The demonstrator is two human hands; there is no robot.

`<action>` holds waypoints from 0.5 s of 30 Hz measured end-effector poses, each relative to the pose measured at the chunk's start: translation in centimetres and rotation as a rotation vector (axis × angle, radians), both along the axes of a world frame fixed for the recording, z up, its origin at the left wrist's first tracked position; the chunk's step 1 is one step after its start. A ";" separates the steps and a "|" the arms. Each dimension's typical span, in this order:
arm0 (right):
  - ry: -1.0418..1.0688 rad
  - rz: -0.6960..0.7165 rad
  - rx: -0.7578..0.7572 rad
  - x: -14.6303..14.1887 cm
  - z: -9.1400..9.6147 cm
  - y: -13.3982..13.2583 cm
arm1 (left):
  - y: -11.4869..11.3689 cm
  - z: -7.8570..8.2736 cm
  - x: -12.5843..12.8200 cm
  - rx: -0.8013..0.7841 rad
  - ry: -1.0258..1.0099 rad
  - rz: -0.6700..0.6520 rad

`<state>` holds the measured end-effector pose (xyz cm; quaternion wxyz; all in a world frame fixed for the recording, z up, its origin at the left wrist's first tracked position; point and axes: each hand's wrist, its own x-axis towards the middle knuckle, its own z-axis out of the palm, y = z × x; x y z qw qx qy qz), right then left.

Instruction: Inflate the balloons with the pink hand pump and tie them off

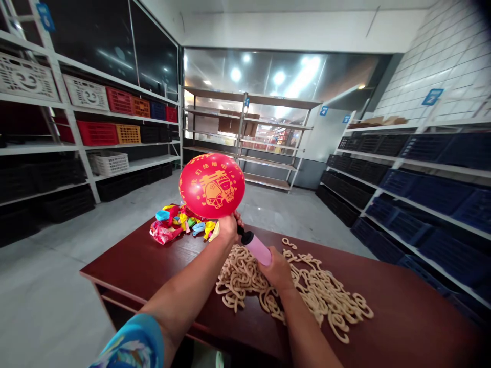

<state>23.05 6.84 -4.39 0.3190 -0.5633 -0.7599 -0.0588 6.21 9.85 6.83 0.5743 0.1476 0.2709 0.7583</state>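
A red balloon point(192, 191) with yellow print, blown up round, sits over the nozzle end of a pink hand pump point(258, 249) with a black collar. My left hand point(228, 228) is closed at the balloon's neck, where the balloon meets the pump's black tip; the fingers are partly hidden. Wrapped around the pump's pink body is my right hand point(279, 269). Just left of my left hand, a heap of limp coloured balloons point(198, 228) lies on the table, with a red-and-white crumpled bag or bundle point(164, 232) beside it.
Many beige curled pieces point(245, 276) are spread over the dark red table point(153, 276), below and right of my hands. Shelves with crates point(97, 133) stand on the left, dark blue crates point(433, 197) on the right. A metal rack point(268, 161) stands behind.
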 end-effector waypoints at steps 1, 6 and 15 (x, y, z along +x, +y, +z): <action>0.007 -0.001 0.005 0.0 0.0 0.0 | 0.0 0.5 -0.6 0.029 0.025 0.012; 0.035 0.031 0.031 0.5 0.5 0.2 | -0.7 4.8 -5.1 0.169 0.147 0.106; 0.038 0.017 0.010 0.2 0.1 0.2 | -1.5 6.7 -6.6 0.236 0.186 0.126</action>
